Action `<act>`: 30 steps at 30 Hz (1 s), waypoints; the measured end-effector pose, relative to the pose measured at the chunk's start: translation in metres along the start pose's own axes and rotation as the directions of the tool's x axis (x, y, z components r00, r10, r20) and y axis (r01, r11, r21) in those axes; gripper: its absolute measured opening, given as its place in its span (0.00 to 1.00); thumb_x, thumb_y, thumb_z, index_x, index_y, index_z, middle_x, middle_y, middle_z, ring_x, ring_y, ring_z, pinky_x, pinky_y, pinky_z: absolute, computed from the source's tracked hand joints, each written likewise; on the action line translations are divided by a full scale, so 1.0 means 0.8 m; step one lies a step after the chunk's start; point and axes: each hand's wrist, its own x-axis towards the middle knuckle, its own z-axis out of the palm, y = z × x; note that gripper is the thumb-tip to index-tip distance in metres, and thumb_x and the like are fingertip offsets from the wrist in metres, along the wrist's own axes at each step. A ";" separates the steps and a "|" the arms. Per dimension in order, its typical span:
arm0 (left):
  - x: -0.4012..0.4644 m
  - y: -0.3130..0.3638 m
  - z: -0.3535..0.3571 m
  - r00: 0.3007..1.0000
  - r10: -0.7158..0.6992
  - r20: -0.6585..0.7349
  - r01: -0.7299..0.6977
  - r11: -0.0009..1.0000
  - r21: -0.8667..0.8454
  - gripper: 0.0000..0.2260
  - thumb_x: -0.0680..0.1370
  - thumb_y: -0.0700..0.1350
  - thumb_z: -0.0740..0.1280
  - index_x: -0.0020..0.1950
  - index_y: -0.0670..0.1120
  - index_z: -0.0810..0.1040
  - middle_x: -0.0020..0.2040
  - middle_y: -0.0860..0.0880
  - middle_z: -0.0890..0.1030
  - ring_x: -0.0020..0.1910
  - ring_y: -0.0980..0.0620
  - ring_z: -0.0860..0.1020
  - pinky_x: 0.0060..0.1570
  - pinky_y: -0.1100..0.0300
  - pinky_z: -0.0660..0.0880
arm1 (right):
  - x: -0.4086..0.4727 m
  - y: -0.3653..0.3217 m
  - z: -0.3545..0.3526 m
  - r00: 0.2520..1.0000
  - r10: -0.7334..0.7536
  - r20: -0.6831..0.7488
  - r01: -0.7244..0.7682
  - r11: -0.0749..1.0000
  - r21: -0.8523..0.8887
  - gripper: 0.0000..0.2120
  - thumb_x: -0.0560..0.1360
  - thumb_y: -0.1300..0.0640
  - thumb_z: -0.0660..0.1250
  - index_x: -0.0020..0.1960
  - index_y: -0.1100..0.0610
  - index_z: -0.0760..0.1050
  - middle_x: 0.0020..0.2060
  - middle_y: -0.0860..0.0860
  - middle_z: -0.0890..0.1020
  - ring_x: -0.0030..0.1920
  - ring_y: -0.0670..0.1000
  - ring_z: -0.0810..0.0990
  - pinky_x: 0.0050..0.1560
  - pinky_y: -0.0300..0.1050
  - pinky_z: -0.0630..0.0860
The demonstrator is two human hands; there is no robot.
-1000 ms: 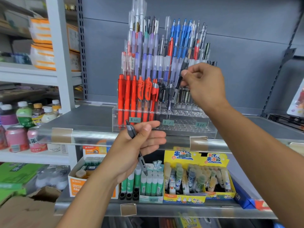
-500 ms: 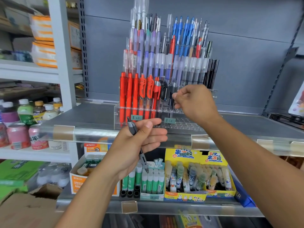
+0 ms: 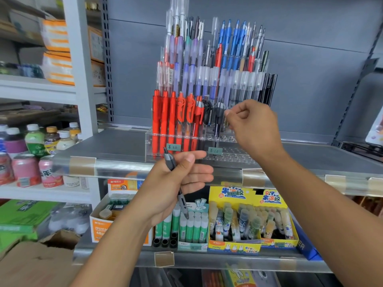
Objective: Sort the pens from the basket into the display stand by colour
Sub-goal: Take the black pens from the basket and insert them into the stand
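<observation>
Clear acrylic is forming the tiered display stand (image 3: 187, 151) standing at the centre of the frame on a grey metal shelf (image 3: 116, 147), with red pens (image 3: 163, 114) filling the left of its front row and blue pens (image 3: 234, 38) rising at the upper right. The left hand (image 3: 176, 187) is sitting low in the centre, its thumb and curled fingers gripping a grey pen (image 3: 171, 161) that is slanting from the stand's front edge down toward the glue sticks (image 3: 193, 225) on the lower shelf. The right hand (image 3: 251, 125) is hovering just right of a dark pen (image 3: 218, 114) standing in the front row (next to the last red one), its fingers curled with thumb and forefinger pinched together; I cannot tell whether they are holding anything. Drink cans (image 3: 27, 169) and bottles (image 3: 35, 139) are crowding the left edge of the frame. The basket is not showing anywhere here.
</observation>
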 end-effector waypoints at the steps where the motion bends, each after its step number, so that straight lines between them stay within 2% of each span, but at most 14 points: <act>1: 0.000 0.000 0.000 1.000 -0.001 0.001 0.001 1.000 0.018 0.15 0.76 0.50 0.61 0.56 0.46 0.80 0.41 0.45 0.86 0.40 0.51 0.85 0.41 0.62 0.81 | -0.003 -0.003 -0.001 0.999 -0.043 -0.023 0.042 0.999 -0.033 0.08 0.78 0.52 0.67 0.43 0.54 0.77 0.33 0.47 0.80 0.36 0.43 0.79 0.40 0.35 0.74; 4: 0.000 -0.001 0.002 1.000 -0.003 -0.028 0.005 0.998 0.062 0.15 0.75 0.53 0.62 0.48 0.45 0.83 0.26 0.48 0.75 0.25 0.54 0.74 0.38 0.58 0.80 | -0.024 -0.019 -0.001 0.983 -0.185 0.015 0.185 0.981 -0.060 0.06 0.78 0.52 0.67 0.44 0.51 0.76 0.32 0.41 0.77 0.32 0.38 0.76 0.36 0.27 0.71; 6: 0.000 -0.002 0.002 0.999 -0.003 -0.041 0.006 0.998 0.060 0.15 0.75 0.54 0.63 0.40 0.47 0.84 0.22 0.50 0.67 0.21 0.55 0.65 0.35 0.59 0.78 | -0.041 -0.030 0.002 0.955 -0.271 0.123 0.274 0.962 -0.007 0.05 0.78 0.51 0.67 0.44 0.50 0.77 0.33 0.41 0.78 0.34 0.38 0.77 0.38 0.27 0.73; 8: 0.001 -0.002 0.000 1.000 -0.010 -0.024 0.011 0.999 0.042 0.15 0.74 0.55 0.63 0.36 0.48 0.83 0.21 0.51 0.64 0.20 0.56 0.62 0.32 0.59 0.76 | -0.055 -0.037 0.005 0.909 -0.322 0.263 0.312 0.947 0.081 0.05 0.78 0.52 0.67 0.45 0.52 0.79 0.35 0.42 0.80 0.36 0.40 0.79 0.40 0.29 0.74; 11: -0.001 0.000 -0.001 1.000 -0.017 0.008 0.017 1.000 0.009 0.13 0.73 0.54 0.63 0.33 0.50 0.80 0.21 0.51 0.62 0.21 0.56 0.61 0.28 0.59 0.72 | -0.069 -0.044 0.010 0.824 -0.314 0.472 0.243 0.948 0.206 0.06 0.79 0.53 0.66 0.49 0.54 0.80 0.35 0.45 0.82 0.32 0.41 0.80 0.37 0.31 0.75; 13: -0.001 0.000 -0.002 1.000 -0.026 -0.011 0.026 1.000 0.005 0.13 0.74 0.52 0.64 0.31 0.50 0.78 0.22 0.52 0.61 0.22 0.55 0.60 0.27 0.60 0.67 | -0.072 -0.046 0.013 0.780 -0.307 0.545 0.223 0.951 0.216 0.07 0.80 0.52 0.65 0.51 0.53 0.81 0.40 0.43 0.81 0.35 0.38 0.79 0.40 0.32 0.75; 15: 0.000 0.000 -0.003 0.999 -0.041 -0.027 0.041 0.999 0.016 0.14 0.79 0.46 0.63 0.33 0.48 0.74 0.24 0.52 0.60 0.23 0.55 0.59 0.27 0.60 0.64 | -0.073 -0.046 0.016 0.759 -0.287 0.584 0.198 0.957 0.213 0.08 0.79 0.51 0.65 0.51 0.51 0.81 0.44 0.43 0.82 0.41 0.37 0.79 0.47 0.37 0.76; 17: 0.000 0.001 -0.004 0.998 -0.055 0.003 0.055 0.998 0.035 0.14 0.80 0.40 0.62 0.34 0.48 0.71 0.25 0.52 0.59 0.23 0.55 0.58 0.26 0.60 0.63 | -0.072 -0.048 0.017 0.752 -0.261 0.606 0.149 0.962 0.230 0.07 0.79 0.51 0.66 0.50 0.51 0.82 0.44 0.44 0.83 0.45 0.40 0.80 0.51 0.43 0.77; 20: 0.000 0.002 -0.006 0.995 -0.056 0.088 0.055 0.998 0.014 0.12 0.71 0.36 0.63 0.30 0.50 0.73 0.25 0.52 0.60 0.24 0.55 0.60 0.27 0.60 0.66 | -0.069 -0.050 0.017 0.732 -0.261 0.629 0.135 0.961 0.242 0.08 0.78 0.52 0.67 0.46 0.55 0.82 0.40 0.48 0.84 0.42 0.46 0.81 0.49 0.47 0.78; 23: 0.002 -0.002 -0.007 0.989 -0.035 0.146 0.053 0.992 -0.116 0.05 0.68 0.34 0.61 0.39 0.43 0.72 0.28 0.48 0.66 0.27 0.52 0.67 0.35 0.56 0.75 | -0.066 -0.050 0.016 0.722 -0.253 0.644 0.104 0.960 0.260 0.09 0.79 0.55 0.67 0.46 0.59 0.80 0.35 0.48 0.82 0.35 0.47 0.80 0.40 0.44 0.79; 25: 0.004 -0.004 -0.012 0.989 -0.023 0.147 0.046 0.987 -0.152 0.06 0.70 0.34 0.66 0.45 0.41 0.75 0.34 0.45 0.76 0.34 0.50 0.78 0.45 0.51 0.80 | -0.063 -0.048 0.015 0.742 -0.226 0.631 0.034 0.953 0.301 0.09 0.79 0.56 0.66 0.46 0.61 0.78 0.31 0.46 0.80 0.28 0.51 0.80 0.33 0.47 0.79; 26: 0.005 -0.004 -0.014 0.989 -0.012 0.150 0.036 0.988 -0.153 0.06 0.72 0.36 0.67 0.48 0.41 0.76 0.38 0.44 0.80 0.39 0.49 0.81 0.51 0.50 0.80 | -0.059 -0.047 0.013 0.767 -0.223 0.602 0.031 0.949 0.313 0.08 0.79 0.56 0.66 0.46 0.61 0.78 0.30 0.44 0.80 0.27 0.50 0.79 0.32 0.47 0.78; 28: 0.005 -0.003 -0.019 0.984 0.011 0.178 0.013 0.991 -0.132 0.11 0.75 0.40 0.63 0.55 0.41 0.78 0.47 0.43 0.84 0.48 0.48 0.83 0.59 0.50 0.76 | -0.051 -0.042 0.012 0.827 -0.229 0.513 0.078 0.951 0.299 0.07 0.79 0.55 0.66 0.46 0.58 0.79 0.33 0.43 0.81 0.33 0.44 0.79 0.40 0.42 0.76; 30: 0.005 -0.002 -0.023 0.983 0.018 0.183 -0.008 0.998 -0.056 0.13 0.76 0.41 0.61 0.59 0.42 0.77 0.50 0.46 0.85 0.53 0.49 0.83 0.61 0.53 0.75 | -0.045 -0.040 0.010 0.857 -0.224 0.465 0.089 0.952 0.293 0.07 0.79 0.55 0.67 0.47 0.57 0.80 0.37 0.48 0.83 0.37 0.41 0.79 0.42 0.37 0.75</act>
